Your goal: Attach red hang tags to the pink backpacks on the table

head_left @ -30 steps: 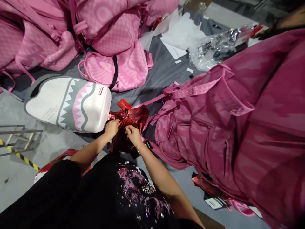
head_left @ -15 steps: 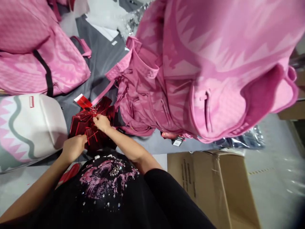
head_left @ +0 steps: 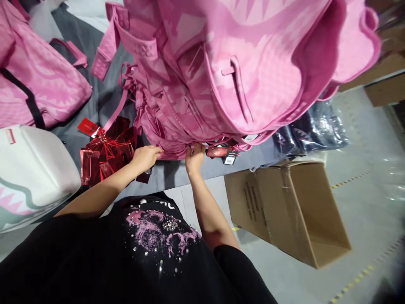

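Note:
A large pink camouflage backpack [head_left: 186, 105] stretches across the middle of the head view, its straps bunched at the lower left. My left hand [head_left: 146, 159] is closed, the fingertips pinching the pink band along the backpack's near lower edge. A short way to the right, my right hand [head_left: 194, 160] grips the same edge, with the thumb up and some fingers hidden under the fabric. Beside my left forearm lies a bundle of shiny red tags [head_left: 109, 147] on thin strings. Red and black hang tags [head_left: 223, 153] dangle from the backpack just right of my right hand.
A white bag with a shark-teeth print [head_left: 47, 164] stands at left, below another pink bag [head_left: 53, 84]. Dark items in clear plastic [head_left: 313, 131] lie at the table's right end. An open cardboard box [head_left: 268, 207] sits beneath, near the grey table edge [head_left: 177, 179].
Both hands have left the red tag bundle and moved right to the backpack's lower edge, where they now grip. The view has shifted right, showing more of the cardboard box.

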### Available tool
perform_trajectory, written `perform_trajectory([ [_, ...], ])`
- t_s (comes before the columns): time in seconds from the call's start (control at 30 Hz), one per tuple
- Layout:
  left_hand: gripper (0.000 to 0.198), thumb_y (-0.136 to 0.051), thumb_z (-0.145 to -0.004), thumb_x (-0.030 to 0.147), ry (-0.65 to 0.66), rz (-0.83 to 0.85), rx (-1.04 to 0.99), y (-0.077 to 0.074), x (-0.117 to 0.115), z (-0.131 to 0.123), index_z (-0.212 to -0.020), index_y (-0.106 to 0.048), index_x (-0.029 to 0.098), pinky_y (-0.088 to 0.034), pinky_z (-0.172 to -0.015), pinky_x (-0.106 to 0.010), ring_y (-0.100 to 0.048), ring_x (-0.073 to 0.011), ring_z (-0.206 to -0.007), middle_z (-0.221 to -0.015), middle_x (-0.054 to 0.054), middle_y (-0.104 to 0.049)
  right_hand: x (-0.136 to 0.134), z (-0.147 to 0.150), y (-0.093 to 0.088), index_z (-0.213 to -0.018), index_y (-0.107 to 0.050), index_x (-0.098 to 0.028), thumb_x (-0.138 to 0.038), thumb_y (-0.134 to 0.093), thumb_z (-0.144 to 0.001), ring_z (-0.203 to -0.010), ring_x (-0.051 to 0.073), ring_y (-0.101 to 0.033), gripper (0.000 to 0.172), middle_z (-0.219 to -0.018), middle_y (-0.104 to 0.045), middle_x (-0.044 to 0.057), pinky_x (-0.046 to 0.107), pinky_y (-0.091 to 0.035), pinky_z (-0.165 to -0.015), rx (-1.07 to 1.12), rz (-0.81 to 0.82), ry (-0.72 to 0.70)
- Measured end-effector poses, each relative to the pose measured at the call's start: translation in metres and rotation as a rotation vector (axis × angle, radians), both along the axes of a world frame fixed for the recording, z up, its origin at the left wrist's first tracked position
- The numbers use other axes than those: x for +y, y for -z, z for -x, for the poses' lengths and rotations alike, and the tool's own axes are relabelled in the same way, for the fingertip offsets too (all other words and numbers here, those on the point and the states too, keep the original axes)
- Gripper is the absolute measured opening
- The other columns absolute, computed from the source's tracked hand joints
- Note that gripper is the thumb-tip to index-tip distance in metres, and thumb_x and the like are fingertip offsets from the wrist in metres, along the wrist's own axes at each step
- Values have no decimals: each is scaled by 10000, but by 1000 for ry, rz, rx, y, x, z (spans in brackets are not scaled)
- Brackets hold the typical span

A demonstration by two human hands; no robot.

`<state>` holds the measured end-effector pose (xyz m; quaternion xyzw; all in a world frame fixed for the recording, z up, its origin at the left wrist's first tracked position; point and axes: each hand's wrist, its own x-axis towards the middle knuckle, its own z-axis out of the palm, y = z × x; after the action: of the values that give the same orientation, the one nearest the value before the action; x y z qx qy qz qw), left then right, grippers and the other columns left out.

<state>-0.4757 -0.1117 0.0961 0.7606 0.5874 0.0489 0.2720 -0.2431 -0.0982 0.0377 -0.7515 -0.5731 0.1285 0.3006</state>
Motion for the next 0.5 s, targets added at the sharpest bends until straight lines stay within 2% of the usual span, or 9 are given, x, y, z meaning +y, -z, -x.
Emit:
perform_trajectory([
  [0.13,273,-487,-943,213,-38,-5,2,19,0,-35,-1079,-723,196,-513,-859,-340,-668,-257,-1071,-1104,-81,-730,5,-5,4,-960,-634,-145,-368,-521,-902,-899,252,-615,257,-982,-646,152,387,-492,-848,-57,-26,8],
  [0.27,279,-433,-935,125,-152,6,-186,46,-21,-63,-1021,-698,102,-514,-791,-358,-688,-285,-975,-1017,-162,-717,11,-17,13,-853,-635,-150,-478,-543,-891,-758,234,-652,342,-793,-681,110,349,-506,-733,-96,-67,2],
  [0.37,261,-419,-967,142,-249,2,-356,63,-41,-78,-1024,-674,132,-506,-726,-314,-694,-248,-920,-991,-114,-721,17,-27,24,-787,-624,-166,-543,-599,-818,-685,222,-646,379,-714,-671,87,323,-501,-645,-129,-104,-65],
  [0.43,220,-442,-974,166,-288,-9,-490,73,-53,-82,-1005,-659,158,-499,-678,-293,-694,-224,-878,-954,-72,-724,16,-33,30,-785,-605,-176,-577,-608,-788,-610,203,-634,401,-703,-667,75,297,-472,-536,-15,-71,-78],
  [0.5,197,-447,-975,170,-314,-33,-637,82,-63,-79,-991,-643,165,-495,-643,-298,-691,-219,-840,-913,-61,-720,12,-35,33,-813,-582,-184,-597,-604,-782,-518,169,-597,415,-704,-662,59,257,-401,-429,166,54,-82],
])
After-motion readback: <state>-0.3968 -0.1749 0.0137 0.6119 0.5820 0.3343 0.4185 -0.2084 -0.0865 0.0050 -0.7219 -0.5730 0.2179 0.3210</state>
